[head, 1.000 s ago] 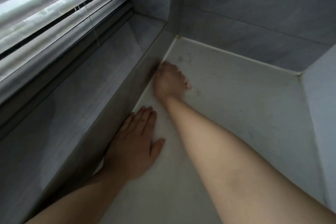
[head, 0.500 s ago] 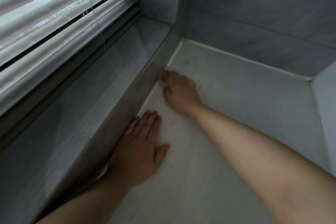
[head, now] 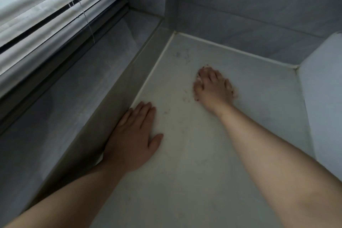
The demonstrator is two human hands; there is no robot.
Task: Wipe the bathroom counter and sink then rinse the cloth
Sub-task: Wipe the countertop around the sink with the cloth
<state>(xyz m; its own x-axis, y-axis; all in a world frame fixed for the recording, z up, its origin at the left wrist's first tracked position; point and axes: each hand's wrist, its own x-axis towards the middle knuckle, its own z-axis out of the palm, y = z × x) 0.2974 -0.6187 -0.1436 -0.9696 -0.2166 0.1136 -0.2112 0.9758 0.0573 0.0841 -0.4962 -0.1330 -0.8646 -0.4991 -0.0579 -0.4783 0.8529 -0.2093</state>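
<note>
Left hand flat, fingers straight, on pale matte stone counter beside grey ledge; right hand farther out, fingers curled, grip contents unclear.

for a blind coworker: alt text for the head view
Right hand, fingers curled, presses on a counter with dark smudges near its back corner; left hand lies flat beside the ledge. Blinds hang at upper left.

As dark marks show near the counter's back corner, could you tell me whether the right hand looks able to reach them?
Probably yes: the right hand is down on the counter just short of the marks, with only bare surface between them and nothing in the way.
</note>
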